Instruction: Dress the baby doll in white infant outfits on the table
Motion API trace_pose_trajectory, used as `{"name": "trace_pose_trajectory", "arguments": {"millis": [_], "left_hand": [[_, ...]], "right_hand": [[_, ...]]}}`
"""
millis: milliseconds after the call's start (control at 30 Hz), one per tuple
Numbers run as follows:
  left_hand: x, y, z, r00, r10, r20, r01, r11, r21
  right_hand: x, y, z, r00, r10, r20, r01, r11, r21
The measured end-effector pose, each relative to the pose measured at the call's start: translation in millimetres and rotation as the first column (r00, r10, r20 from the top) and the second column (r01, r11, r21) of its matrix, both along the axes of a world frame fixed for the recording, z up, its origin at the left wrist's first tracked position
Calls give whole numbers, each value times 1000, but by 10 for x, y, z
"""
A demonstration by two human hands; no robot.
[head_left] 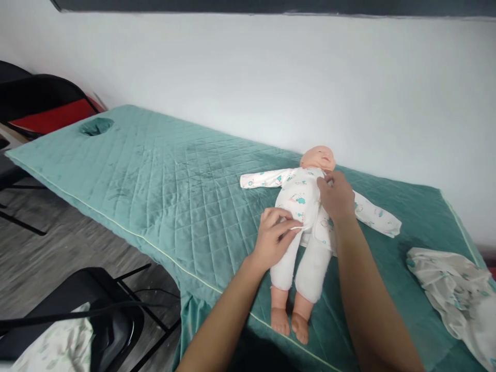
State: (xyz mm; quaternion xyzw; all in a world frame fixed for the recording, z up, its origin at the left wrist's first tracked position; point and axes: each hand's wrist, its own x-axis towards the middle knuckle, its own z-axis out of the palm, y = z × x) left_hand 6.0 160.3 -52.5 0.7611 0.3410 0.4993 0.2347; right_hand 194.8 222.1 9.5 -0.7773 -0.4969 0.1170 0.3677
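Note:
A baby doll (318, 156) lies on its back on the green quilted bed cover (186, 206), head toward the wall and bare feet toward me. It wears a white printed baby shirt (296, 194) with long sleeves spread to both sides, and its legs are covered in white cloth. My left hand (273, 232) pinches the lower edge of the shirt's front flap at the doll's waist. My right hand (338, 194) is at the upper chest, just below the chin, fingers closed on the shirt near the neckline. What exactly its fingertips grip is partly hidden.
Crumpled white printed cloth (445, 279) lies on the bed at the right. Black chairs (104, 294) stand at the left, one with patterned cloth (58, 346) on it. A face hole (96, 126) is at the bed's far left end. The white wall (232, 72) borders the far side.

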Motion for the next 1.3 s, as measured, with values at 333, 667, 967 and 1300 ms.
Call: {"name": "trace_pose_trajectory", "arguments": {"millis": [333, 667, 967, 1300], "left_hand": [[128, 29, 196, 986, -162, -39, 161, 987, -17], [-628, 1111, -181, 796, 359, -487, -413, 911, -5], [-770, 1445, -266, 588, 396, -705, -477, 874, 93], [-851, 1540, -242, 590, 433, -682, -573, 819, 24]], "right_hand": [[148, 29, -113, 988, -39, -147, 51, 995, 86], [68, -22, -89, 992, -58, -110, 66, 995, 70], [58, -43, -90, 991, -60, -115, 69, 995, 68], [44, -41, -111, 981, -57, -185, 77, 992, 102]]}}
